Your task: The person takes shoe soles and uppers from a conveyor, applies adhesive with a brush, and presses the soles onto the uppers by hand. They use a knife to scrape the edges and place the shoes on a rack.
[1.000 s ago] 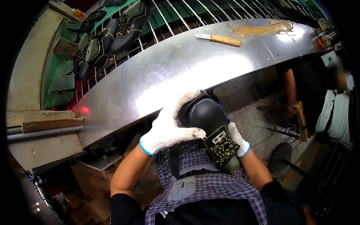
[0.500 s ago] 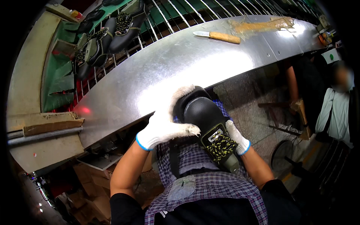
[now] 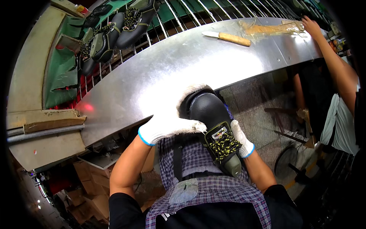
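Note:
A black shoe point(image 3: 208, 113) with yellow-and-black laces point(image 3: 224, 147) is held over my lap, toe toward the metal table. A grey-green last point(image 3: 232, 166) sticks out of its opening. Curled round the toe from the left is my white-gloved left hand point(image 3: 167, 124), its thumb lying along the shoe's near side and its fingers partly hidden beyond the sole edge. My right hand point(image 3: 241, 139), also in a white glove, grips the shoe's right side toward the heel; most of its fingers are hidden underneath.
A wooden-handled knife point(image 3: 232, 39) lies on the curved metal table point(image 3: 126, 89). Brown tape point(image 3: 267, 28) covers the table's far right. Beyond it, metal bars point(image 3: 187, 12) form a rack, with several black shoes point(image 3: 135, 28) at left. Another person's arm point(image 3: 329, 57) reaches in at right.
Another person's arm has come in at the upper right, its hand at the table's far end. The view has shifted slightly. Both my hands keep their hold on the shoe.

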A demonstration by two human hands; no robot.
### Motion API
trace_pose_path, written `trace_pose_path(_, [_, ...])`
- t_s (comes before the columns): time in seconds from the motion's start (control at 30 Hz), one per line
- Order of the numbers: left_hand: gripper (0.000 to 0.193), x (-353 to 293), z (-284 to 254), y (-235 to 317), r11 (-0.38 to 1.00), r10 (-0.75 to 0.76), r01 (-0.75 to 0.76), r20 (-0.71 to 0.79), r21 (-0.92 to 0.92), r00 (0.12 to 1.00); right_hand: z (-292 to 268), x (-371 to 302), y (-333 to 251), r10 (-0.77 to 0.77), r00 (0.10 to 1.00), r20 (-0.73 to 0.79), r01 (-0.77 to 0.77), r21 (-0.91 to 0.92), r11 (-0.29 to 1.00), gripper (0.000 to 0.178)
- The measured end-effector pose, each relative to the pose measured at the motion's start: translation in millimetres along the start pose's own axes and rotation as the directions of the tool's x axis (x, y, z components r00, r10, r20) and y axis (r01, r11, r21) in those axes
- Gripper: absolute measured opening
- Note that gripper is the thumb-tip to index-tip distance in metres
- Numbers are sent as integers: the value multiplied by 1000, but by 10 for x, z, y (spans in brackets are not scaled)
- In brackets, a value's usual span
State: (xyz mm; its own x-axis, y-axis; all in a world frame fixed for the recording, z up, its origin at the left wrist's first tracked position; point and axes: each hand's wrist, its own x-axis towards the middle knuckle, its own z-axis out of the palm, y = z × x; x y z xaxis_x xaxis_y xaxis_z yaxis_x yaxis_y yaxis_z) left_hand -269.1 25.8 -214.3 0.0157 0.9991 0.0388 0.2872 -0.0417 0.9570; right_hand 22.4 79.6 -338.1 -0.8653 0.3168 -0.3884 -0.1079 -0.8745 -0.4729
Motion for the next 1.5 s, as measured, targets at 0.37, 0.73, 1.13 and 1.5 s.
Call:
trace_pose_path(0.37, [107,-11,3,35,988,80,-81,19,128,997,12,-13,-32,-38,999,-19,34,-171,985,94])
trace_pose_path(0.73, [101,-103,54,170,983,-58,55,-11,-173,998,124,-45,-120,-168,986,7,162,-321,933,88])
trace_pose_path(1.13, [117,-273,-357,982,983,-26,3,-121,-182,992,769,-1,-758,-48,933,357,347,-853,390,85])
trace_pose_path(1.5, [104,-883,768,-153,890,-55,-72,-263,-449,963,1568,273,-1809,-99,939,328,324,-944,-59,87])
